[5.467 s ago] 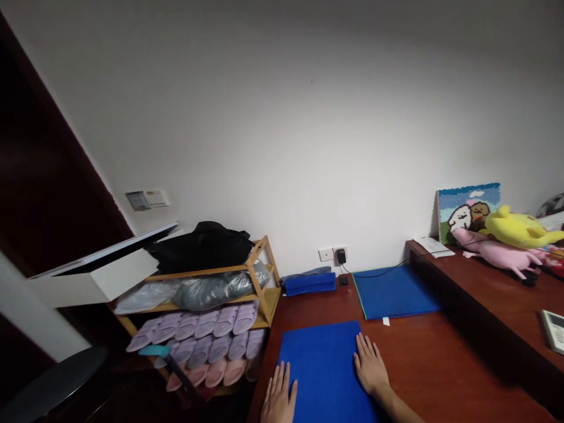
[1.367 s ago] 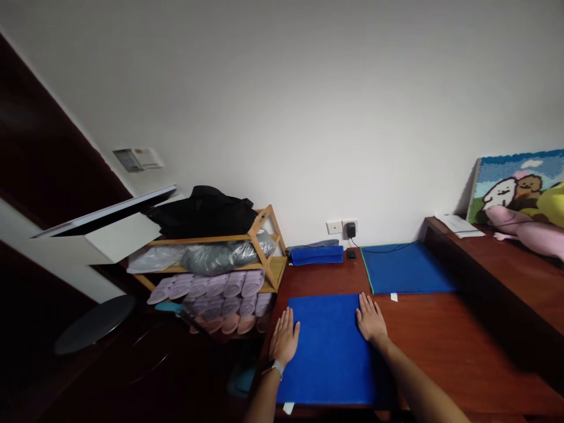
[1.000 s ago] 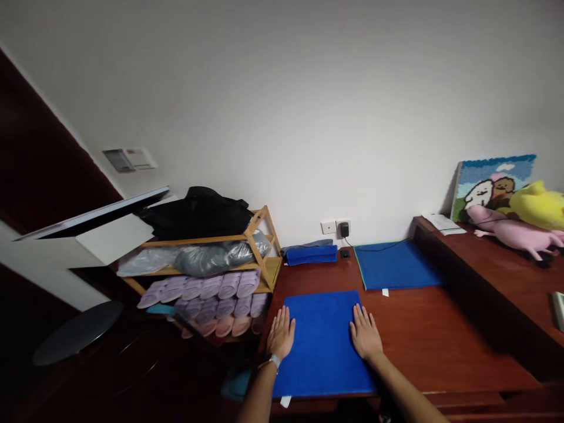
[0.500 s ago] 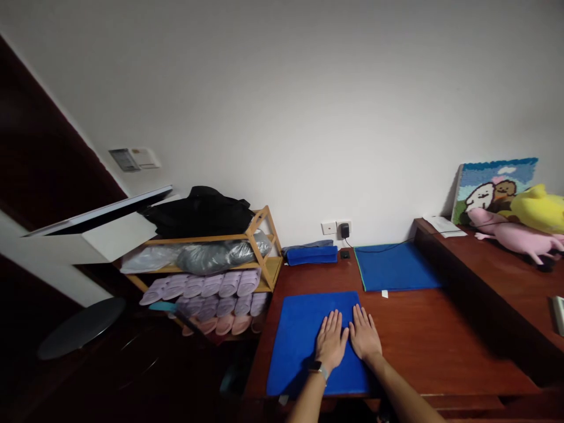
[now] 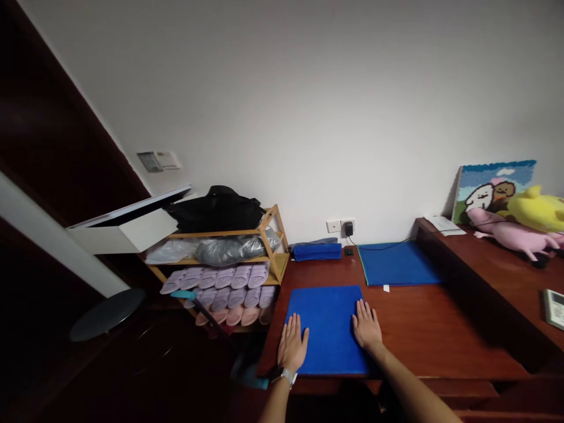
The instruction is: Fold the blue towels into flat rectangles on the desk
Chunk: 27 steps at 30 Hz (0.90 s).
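Note:
A blue cloth (image 5: 328,329) lies spread flat on the reddish-brown desk (image 5: 418,332), close to its front edge. On the cloth's left edge rests my left hand (image 5: 292,345), palm down with the fingers stretched out and a watch on the wrist. My right hand (image 5: 367,326) lies flat along the cloth's right edge, fingers spread. Neither hand grips anything. Farther back on the desk is a second blue cloth (image 5: 399,264) with a green edge and a small white tag. A folded blue cloth (image 5: 317,252) sits against the wall.
Left of the desk stands a wooden rack (image 5: 275,247) with lilac and pink slippers (image 5: 227,276), a black bag (image 5: 215,210) and an open white box (image 5: 127,229). A raised ledge on the right carries a pink plush toy (image 5: 506,231) and a yellow one (image 5: 540,210). A charger (image 5: 348,229) is plugged into the wall.
My left hand has moved left across the cloth, from beside my right hand to the left edge. My right hand stays near the right edge. The view has shifted slightly.

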Each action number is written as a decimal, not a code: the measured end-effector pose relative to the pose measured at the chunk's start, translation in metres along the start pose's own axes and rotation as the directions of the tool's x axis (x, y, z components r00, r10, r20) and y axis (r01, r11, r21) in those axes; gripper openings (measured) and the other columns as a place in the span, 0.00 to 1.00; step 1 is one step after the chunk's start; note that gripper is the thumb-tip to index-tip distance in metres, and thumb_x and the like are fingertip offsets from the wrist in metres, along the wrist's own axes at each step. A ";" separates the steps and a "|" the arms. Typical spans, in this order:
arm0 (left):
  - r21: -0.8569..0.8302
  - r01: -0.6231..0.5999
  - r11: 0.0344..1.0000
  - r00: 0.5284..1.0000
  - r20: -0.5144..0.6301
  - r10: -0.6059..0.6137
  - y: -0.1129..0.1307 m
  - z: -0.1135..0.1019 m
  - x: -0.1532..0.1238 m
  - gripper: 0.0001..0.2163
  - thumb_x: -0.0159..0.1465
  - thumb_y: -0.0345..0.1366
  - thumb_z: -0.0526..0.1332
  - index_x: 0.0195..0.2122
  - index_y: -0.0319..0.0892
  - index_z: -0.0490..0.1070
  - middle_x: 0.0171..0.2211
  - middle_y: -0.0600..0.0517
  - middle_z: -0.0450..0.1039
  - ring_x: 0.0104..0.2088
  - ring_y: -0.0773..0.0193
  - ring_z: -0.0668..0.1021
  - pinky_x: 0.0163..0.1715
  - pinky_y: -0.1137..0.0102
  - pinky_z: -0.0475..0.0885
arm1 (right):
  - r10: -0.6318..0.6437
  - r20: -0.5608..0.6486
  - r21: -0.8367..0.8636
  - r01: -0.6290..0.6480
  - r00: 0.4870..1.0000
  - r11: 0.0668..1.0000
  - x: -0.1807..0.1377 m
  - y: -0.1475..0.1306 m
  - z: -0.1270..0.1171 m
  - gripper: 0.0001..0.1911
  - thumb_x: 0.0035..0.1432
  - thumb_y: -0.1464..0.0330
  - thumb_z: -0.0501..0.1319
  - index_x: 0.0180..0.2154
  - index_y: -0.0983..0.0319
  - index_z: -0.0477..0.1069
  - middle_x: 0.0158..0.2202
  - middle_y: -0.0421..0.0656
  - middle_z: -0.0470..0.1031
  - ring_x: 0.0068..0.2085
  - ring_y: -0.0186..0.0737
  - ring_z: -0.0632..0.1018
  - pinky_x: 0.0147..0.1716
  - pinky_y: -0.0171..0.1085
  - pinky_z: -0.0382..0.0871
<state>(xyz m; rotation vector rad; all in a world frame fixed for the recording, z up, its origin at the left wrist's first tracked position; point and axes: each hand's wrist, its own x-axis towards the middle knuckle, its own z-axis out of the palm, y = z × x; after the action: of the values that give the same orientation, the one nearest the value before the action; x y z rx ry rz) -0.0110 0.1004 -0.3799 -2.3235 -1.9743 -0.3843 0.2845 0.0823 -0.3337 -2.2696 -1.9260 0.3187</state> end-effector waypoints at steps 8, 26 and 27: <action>0.018 -0.008 1.000 1.000 -0.009 0.008 -0.003 0.002 0.004 0.32 0.75 0.51 0.42 0.74 0.37 0.53 0.73 0.41 0.55 0.73 0.51 0.59 0.72 0.50 0.54 | -0.061 0.014 0.066 0.060 0.998 0.996 -0.063 0.005 0.010 0.35 0.72 0.58 0.38 0.74 0.63 0.46 0.76 0.41 0.44 0.76 0.44 0.46 0.74 0.50 0.39; 0.033 0.017 0.999 0.999 0.039 -0.018 -0.013 0.002 0.011 0.31 0.73 0.49 0.44 0.74 0.40 0.55 0.74 0.46 0.54 0.73 0.52 0.57 0.72 0.50 0.55 | -0.092 -0.103 0.171 0.109 0.990 0.979 -0.031 0.025 0.004 0.32 0.72 0.57 0.40 0.74 0.52 0.47 0.76 0.35 0.43 0.76 0.45 0.47 0.74 0.52 0.42; 0.028 0.022 0.999 0.999 0.042 -0.023 -0.014 0.004 0.012 0.32 0.73 0.49 0.44 0.74 0.40 0.54 0.74 0.47 0.54 0.74 0.53 0.57 0.72 0.50 0.55 | -0.088 -0.128 0.153 0.108 0.988 0.982 -0.017 0.034 -0.003 0.32 0.72 0.59 0.40 0.74 0.51 0.47 0.76 0.35 0.43 0.76 0.45 0.46 0.74 0.52 0.42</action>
<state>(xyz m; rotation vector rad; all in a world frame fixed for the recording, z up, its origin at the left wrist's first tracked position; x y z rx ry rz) -0.0228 0.1150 -0.3828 -2.3136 -2.0133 -0.3097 0.3152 0.0602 -0.3380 -2.0376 -1.8724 0.3032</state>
